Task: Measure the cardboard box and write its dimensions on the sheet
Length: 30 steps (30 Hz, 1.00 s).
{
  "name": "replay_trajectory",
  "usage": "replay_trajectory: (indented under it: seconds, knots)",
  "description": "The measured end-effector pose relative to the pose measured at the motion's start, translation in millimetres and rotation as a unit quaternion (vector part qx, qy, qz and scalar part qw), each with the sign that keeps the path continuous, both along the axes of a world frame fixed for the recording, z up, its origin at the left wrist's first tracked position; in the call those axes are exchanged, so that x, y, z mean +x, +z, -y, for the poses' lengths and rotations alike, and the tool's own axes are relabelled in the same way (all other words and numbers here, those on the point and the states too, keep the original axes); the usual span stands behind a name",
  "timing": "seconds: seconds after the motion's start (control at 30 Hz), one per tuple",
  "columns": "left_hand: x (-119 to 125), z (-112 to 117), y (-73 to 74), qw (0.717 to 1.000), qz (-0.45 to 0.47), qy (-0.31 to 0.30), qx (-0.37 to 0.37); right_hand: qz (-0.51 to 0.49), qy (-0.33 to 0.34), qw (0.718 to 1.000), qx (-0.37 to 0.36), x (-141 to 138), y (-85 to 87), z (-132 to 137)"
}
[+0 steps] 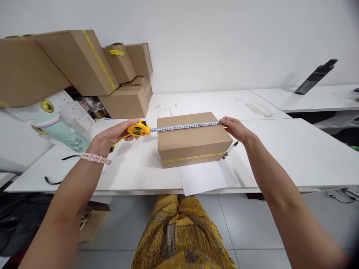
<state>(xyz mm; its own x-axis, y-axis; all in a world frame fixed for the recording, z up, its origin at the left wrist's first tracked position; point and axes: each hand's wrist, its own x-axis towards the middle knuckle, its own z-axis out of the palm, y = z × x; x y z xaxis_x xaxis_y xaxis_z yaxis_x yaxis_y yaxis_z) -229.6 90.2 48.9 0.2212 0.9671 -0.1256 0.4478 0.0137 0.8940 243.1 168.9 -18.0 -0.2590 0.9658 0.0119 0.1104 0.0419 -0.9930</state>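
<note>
My left hand is closed round the yellow case of a tape measure, just left of a brown cardboard box. Its blade runs out across the top of the box, printed side up. At the box's far right edge, the fingertips of my right hand pinch the end of the blade. Yellow tape crosses the near side of the box. Under its near right part lies a sheet of white paper. A pen rests beside the box's right corner.
Several cardboard boxes are stacked at the back left. Before them stands a tilted mint-green tumbler. A dark bottle is at the back right. The white table's front edge runs before my legs.
</note>
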Motion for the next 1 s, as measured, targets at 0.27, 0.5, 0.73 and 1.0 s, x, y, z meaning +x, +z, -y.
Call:
replay_trajectory:
  seconds: [0.27,0.5,0.73,1.0]
  knots:
    - [21,6,-3.2,0.997,0.047,-0.006,-0.057,0.073,-0.048,0.996,0.032,-19,11.7,-1]
    - [25,26,1.4,0.996,0.057,0.043,-0.052,0.109,-0.066,0.992,0.008,-27,16.1,0]
    - [22,50,-0.7,0.995,0.057,0.070,-0.040,0.121,-0.072,0.990,0.009,-30,12.9,-5]
    - [24,52,-3.2,0.996,0.048,0.065,-0.038,0.128,-0.095,0.987,0.007,-31,10.9,-7]
